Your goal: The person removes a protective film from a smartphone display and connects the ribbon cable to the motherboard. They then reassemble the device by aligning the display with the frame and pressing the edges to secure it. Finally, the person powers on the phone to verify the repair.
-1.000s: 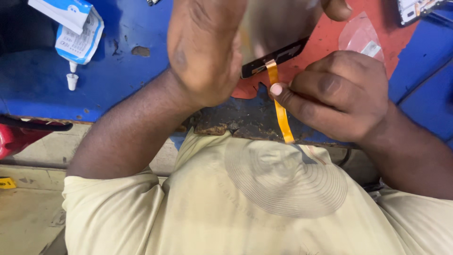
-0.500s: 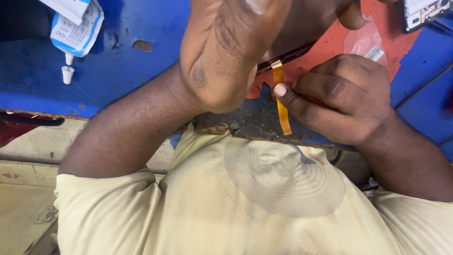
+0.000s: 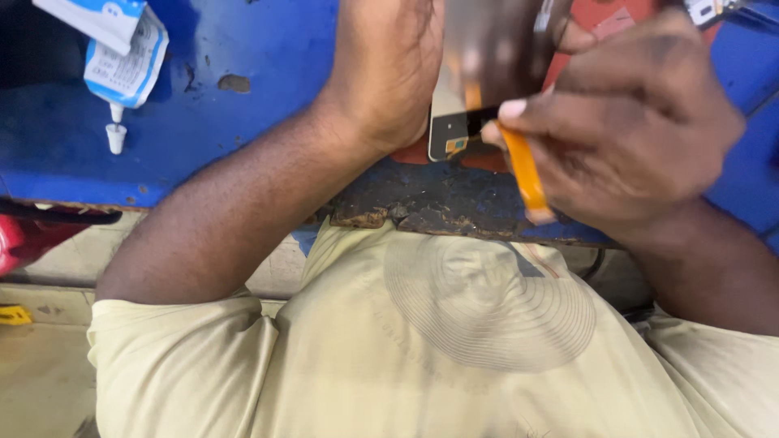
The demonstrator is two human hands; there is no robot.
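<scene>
My left hand point(image 3: 389, 69) grips a flat phone screen panel point(image 3: 479, 73), held upright over the blue table's near edge. An orange flex ribbon point(image 3: 526, 174) hangs from the panel's lower end. My right hand point(image 3: 625, 122) pinches that ribbon near where it joins the panel, thumb and fingers closed on it. Both hands are close together, just above a red mat point(image 3: 584, 20) on the table. The panel's upper part runs out of the frame.
A blue worn table point(image 3: 227, 105) has a chipped front edge. A white-and-blue glue tube point(image 3: 122, 69) with a small white cap point(image 3: 116, 138) lies at the far left. A red object point(image 3: 20, 239) sits low at left. My pale yellow shirt point(image 3: 422, 349) fills the foreground.
The panel has turned from lying nearly flat to standing more upright. My right hand has risen and shifted right, still pinching the ribbon.
</scene>
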